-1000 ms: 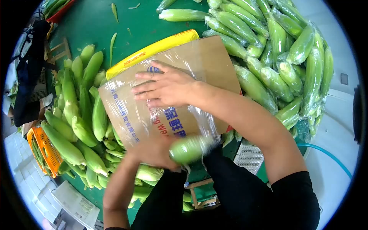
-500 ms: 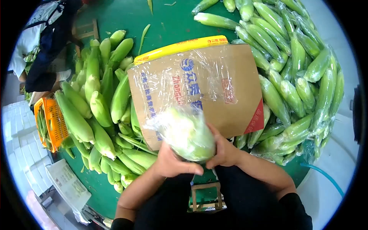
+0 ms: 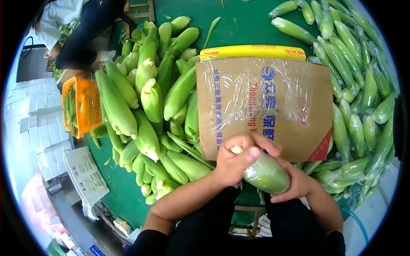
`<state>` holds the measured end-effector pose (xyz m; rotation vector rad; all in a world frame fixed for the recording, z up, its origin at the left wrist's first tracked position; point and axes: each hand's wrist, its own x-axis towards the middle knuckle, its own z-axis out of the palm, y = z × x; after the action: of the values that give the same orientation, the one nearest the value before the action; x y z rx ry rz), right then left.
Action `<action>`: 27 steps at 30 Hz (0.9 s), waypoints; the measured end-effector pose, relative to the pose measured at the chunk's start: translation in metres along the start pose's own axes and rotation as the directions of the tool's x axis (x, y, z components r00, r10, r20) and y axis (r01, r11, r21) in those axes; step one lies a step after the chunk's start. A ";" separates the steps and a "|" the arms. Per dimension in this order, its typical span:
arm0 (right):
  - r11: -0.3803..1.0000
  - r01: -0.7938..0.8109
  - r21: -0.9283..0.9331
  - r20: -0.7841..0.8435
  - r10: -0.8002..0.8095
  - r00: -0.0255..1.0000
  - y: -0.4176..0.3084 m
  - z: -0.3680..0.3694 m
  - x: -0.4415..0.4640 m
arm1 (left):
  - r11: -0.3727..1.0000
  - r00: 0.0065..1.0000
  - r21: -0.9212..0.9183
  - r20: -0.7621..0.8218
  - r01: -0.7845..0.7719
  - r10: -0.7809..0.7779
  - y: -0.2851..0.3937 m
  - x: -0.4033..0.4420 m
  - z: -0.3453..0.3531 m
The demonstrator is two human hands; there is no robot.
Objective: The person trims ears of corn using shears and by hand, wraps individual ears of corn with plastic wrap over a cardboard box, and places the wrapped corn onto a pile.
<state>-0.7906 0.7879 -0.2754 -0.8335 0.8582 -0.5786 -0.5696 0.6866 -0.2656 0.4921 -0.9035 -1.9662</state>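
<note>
A husked-on ear of corn (image 3: 267,176) in clear plastic film lies slantwise between my hands, above my lap. My left hand (image 3: 235,161) wraps around its pale narrow end, thumb on top. My right hand (image 3: 296,182) grips the thick green end from the right and below. Just beyond them is a cardboard box (image 3: 230,106) with printed lettering and clear film stretched over its top. Along the box's far edge sits a yellow cling wrap carton (image 3: 256,52).
Unwrapped corn (image 3: 115,100) is heaped to the left, film-wrapped corn (image 3: 350,59) to the right, on a green floor (image 3: 245,25). An orange basket (image 3: 87,104), white foam boxes (image 3: 40,123) and another person (image 3: 85,32) are at the left. A wooden stool (image 3: 143,9) stands behind.
The view has swung left, so the box appears further right. My left hand has moved from beneath the corn to its narrow end, and the loose film there now lies closer to the ear.
</note>
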 end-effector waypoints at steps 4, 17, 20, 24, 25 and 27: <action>0.621 -0.097 -0.778 -0.094 0.038 0.995 -0.055 -0.032 -0.023 | 0.504 0.990 0.852 -0.115 0.143 -0.087 0.002 -0.009 -0.006; 0.301 -0.397 -0.867 -0.411 0.020 0.912 -0.056 -0.067 -0.096 | -0.458 0.688 0.515 -0.572 0.725 0.447 0.101 -0.009 -0.175; 0.721 -0.292 -0.628 -0.581 -0.184 0.793 -0.038 -0.066 -0.047 | -0.405 0.693 0.579 -0.458 0.708 0.557 0.099 -0.016 -0.182; 0.614 -0.508 -0.604 -0.753 -0.229 0.617 -0.043 -0.095 0.019 | -0.307 0.761 0.884 -0.080 0.352 0.644 0.081 -0.030 -0.149; 0.472 -0.620 -0.627 -0.769 -0.246 0.591 -0.047 -0.098 0.028 | -0.234 0.743 0.945 -0.015 0.230 0.669 0.080 -0.028 -0.127; 0.288 -0.693 -0.660 -0.749 -0.186 0.636 -0.056 -0.095 0.044 | -0.189 0.839 0.981 0.075 0.034 0.539 0.078 0.012 -0.077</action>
<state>-0.8527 0.6871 -0.2839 -1.4983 2.2221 0.0823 -0.4828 0.6189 -0.2568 1.3626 -1.9762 -0.2058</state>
